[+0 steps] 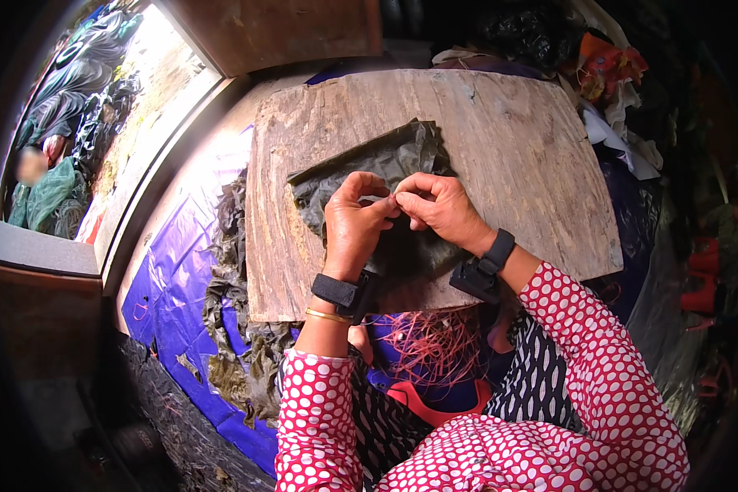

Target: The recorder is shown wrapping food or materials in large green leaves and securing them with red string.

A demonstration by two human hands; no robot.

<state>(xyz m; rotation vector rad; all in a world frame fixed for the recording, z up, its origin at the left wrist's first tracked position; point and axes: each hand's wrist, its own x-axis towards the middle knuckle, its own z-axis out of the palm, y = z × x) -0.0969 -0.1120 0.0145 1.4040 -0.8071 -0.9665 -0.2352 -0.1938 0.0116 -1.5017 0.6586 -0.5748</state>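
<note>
My left hand (356,220) and my right hand (444,211) meet above a wooden board, fingertips pinched together and nearly touching. Whatever lies between those fingertips is too small to make out. Beneath them rests a dark green, crinkled, leaf-like sheet (369,160), with a straight folded edge on its far side. My hands and wrists cover part of its near half. The broad, worn board (533,156) lies in front of me. Close to my lap, just past the board's near edge, is a tangle of thin reddish-pink strings (439,348).
More crumpled dark green sheets (258,369) lie left of the board on purple plastic sheeting (172,320). A red curved rim (422,406) shows at my lap. Dark plastic bags (525,37) and a red-orange bundle (607,70) sit far right. A doorway opens at far left.
</note>
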